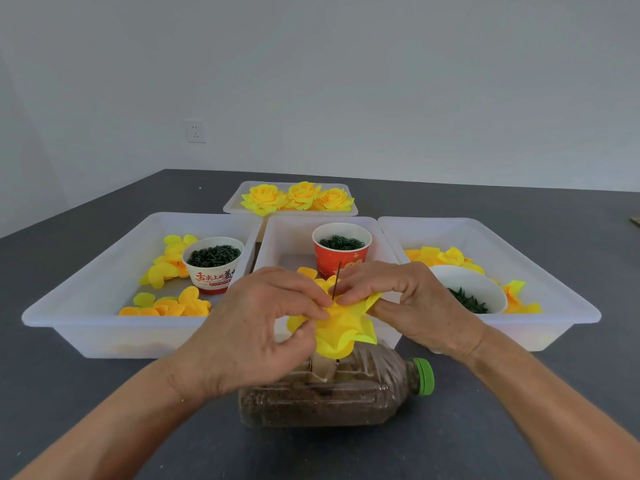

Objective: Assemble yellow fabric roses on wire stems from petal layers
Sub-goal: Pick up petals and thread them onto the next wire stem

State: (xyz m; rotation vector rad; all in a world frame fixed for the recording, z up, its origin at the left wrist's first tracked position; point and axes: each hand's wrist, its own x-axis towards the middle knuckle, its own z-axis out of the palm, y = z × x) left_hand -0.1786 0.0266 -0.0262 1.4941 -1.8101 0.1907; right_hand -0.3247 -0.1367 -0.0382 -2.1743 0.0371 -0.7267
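A yellow fabric petal layer [337, 327] sits on a thin dark wire stem [336, 280] that stands up from a plastic bottle [346, 393] lying on its side. My left hand [252, 327] pinches the layer's left side with thumb and fingertips. My right hand [405, 299] pinches its upper right edge close to the wire. The wire's tip pokes up above the petals between both hands. Its lower part is hidden by the petals.
The bottle holds brown filling and has a green cap [424, 375]. Behind it stand three white trays: the left tray [69, 306] with loose petals and a cup of green pieces [213, 263], the middle tray with a red cup [341, 249], the right tray [554, 292] with petals and a white bowl [467, 285]. A far tray holds finished roses [298, 197].
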